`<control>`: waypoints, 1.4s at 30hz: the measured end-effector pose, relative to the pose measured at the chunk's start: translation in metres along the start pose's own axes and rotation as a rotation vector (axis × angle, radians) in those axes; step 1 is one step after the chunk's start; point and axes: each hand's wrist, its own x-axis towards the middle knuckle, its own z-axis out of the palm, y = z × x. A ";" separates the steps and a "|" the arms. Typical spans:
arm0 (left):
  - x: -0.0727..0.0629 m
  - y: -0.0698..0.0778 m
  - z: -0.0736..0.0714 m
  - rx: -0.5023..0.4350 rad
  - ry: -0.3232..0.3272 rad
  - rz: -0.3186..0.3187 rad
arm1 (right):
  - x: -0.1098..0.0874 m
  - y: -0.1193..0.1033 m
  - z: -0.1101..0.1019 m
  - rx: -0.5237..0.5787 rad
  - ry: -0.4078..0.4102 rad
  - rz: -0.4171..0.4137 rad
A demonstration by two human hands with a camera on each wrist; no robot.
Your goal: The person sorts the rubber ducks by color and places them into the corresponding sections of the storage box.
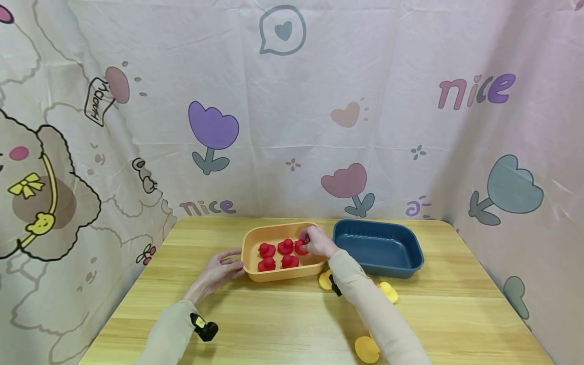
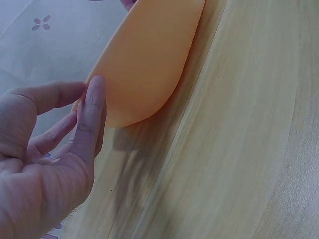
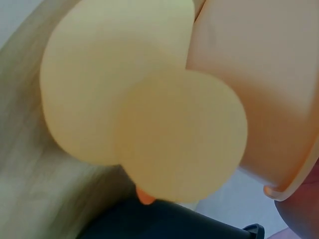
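Observation:
An orange plastic bin (image 1: 285, 275) stands near the middle of the table with several red rubber ducks (image 1: 266, 250) inside. My left hand (image 1: 220, 271) is at its left end; in the left wrist view the nearly straight fingers (image 2: 90, 117) touch the bin's outer wall and rim. Over the bin's right side, my right hand (image 1: 319, 242) reaches in and pinches a red rubber duck (image 1: 300, 248), partly covered by the fingers. A yellow rubber duck (image 3: 184, 134) fills much of the right wrist view, beside the bin's outer wall.
A dark blue bin (image 1: 380, 248) stands to the right of the orange one. Yellow rubber ducks lie on the wooden table: one (image 1: 325, 280) by the orange bin, one (image 1: 388, 292) in front of the blue bin, another (image 1: 367, 350) near the front edge. A printed curtain hangs behind.

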 end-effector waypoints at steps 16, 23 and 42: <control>0.000 -0.001 -0.002 -0.010 0.014 -0.004 | 0.003 -0.001 0.001 -0.043 -0.023 0.011; 0.000 0.000 0.000 -0.019 0.017 -0.005 | 0.002 -0.001 0.001 -0.048 -0.018 0.003; -0.002 0.000 -0.001 -0.024 0.038 0.005 | -0.014 -0.003 -0.021 0.088 -0.019 -0.048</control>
